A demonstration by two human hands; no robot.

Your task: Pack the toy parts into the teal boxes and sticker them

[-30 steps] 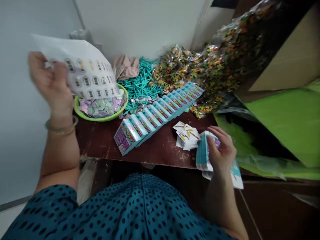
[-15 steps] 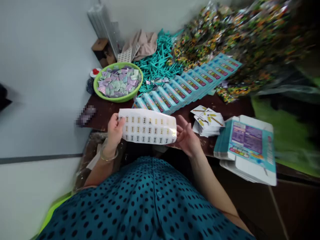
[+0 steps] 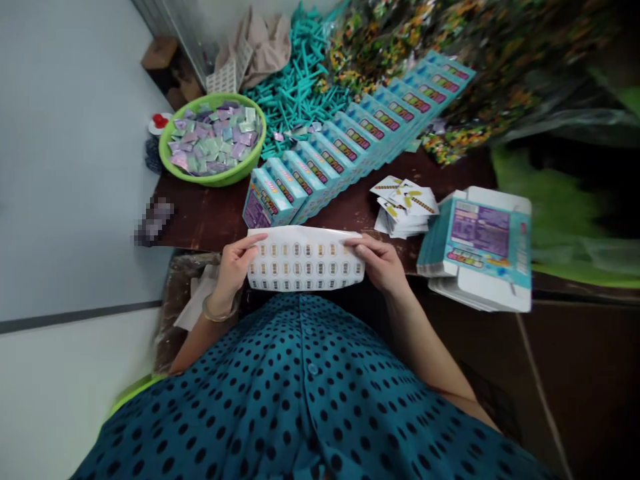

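Observation:
A white sheet of round stickers (image 3: 306, 260), printed in rows with gold and dark marks, is stretched between my hands in front of my body. My left hand (image 3: 235, 270) pinches its left edge, thumb on top. At the opposite end my right hand (image 3: 383, 263) grips the upper right corner between thumb and fingers. Just beyond the sheet stands a long slanting row of light-blue boxes (image 3: 345, 143). A pile of white printed cards (image 3: 407, 207) lies to the right of my right hand.
A green basin (image 3: 215, 179) full of small sachets stands at the left. Turquoise sticks (image 3: 295, 87) are heaped behind it, with bagged colourful pieces (image 3: 380, 47) at the back right. Flattened box cartons (image 3: 487, 233) lie stacked at the table's right front edge.
My right hand was open beside the sheet's right edge and has closed on it. The sheet is now held at both ends. The camera view has shifted a little.

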